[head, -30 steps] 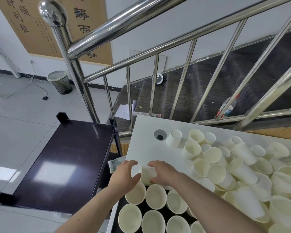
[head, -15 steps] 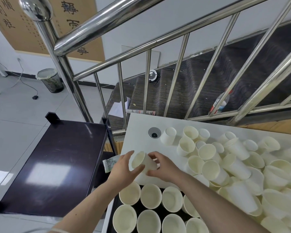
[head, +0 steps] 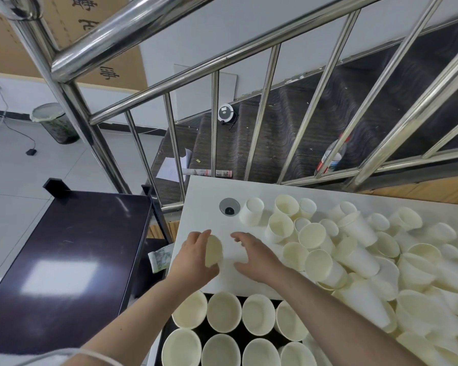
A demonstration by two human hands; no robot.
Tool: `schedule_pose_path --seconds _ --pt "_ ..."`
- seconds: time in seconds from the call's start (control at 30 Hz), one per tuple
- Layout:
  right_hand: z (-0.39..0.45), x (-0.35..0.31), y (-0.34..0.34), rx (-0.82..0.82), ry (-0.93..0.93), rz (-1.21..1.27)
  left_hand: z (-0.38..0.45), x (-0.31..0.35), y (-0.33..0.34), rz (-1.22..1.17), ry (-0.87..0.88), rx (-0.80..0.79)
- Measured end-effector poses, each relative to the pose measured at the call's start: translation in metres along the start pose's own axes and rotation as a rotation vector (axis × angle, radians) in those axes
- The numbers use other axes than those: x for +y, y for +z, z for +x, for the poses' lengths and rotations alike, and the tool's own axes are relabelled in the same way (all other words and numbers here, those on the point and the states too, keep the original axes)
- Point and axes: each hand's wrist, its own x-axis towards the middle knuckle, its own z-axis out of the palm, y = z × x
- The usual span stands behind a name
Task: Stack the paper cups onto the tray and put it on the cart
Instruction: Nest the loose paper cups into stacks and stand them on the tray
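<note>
Left hand (head: 193,256) fingers curl round a cream paper cup (head: 213,251), mouth facing three o'clock; right hand (head: 253,256), spread and empty, nearer the five-o'clock black tray (head: 167,330)

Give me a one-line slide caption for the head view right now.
Left hand holds a paper cup over the white table; right hand open beside it, above the cup-filled tray.

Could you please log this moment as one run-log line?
left hand grips paper cup | right hand open, empty | tray part-filled | cart bare
</note>
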Motion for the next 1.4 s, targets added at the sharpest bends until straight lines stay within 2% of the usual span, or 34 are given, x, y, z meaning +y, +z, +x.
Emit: schedule_pose_path --seconds 0.07,0.17,0.33,0.57,0.73,0.9,1.0,1.1,1.17,1.23,1.4 --pt "0.009 0.004 -0.009 0.086 0.000 -0.147 0.003 -0.003 -0.002 0.151 0.019 -0.060" --pt "0.028 0.009 -0.026 0.178 0.023 -0.299 0.007 -0.007 -0.002 0.243 0.018 -0.096" --pt "0.060 0.017 -0.047 0.198 0.097 -0.475 0.010 -0.011 0.004 0.142 -0.015 -0.108" --pt "0.086 0.024 -0.050 0.086 0.124 -0.514 0.014 -0.016 0.005 0.119 -0.015 -0.109" --pt "0.088 0.022 -0.049 0.156 0.082 -0.462 0.016 -0.020 0.008 0.135 -0.003 -0.103" --pt "0.083 0.013 -0.045 0.140 0.080 -0.347 0.017 -0.021 0.009 0.138 0.005 -0.118" --pt "0.075 0.005 -0.041 0.265 0.051 -0.141 0.018 -0.020 0.008 0.140 -0.001 -0.106" --pt "0.065 -0.004 -0.041 0.366 0.101 0.339 0.019 -0.016 0.005 0.067 0.009 -0.026" --pt "0.056 -0.011 -0.043 0.291 0.191 0.702 0.020 -0.009 0.002 -0.031 0.029 0.046" --pt "0.046 -0.016 -0.045 0.195 0.276 0.953 0.020 -0.001 0.000 -0.130 0.049 0.108" --pt "0.032 -0.014 -0.040 0.017 0.386 1.257 0.017 0.011 -0.003 -0.297 0.078 0.218"
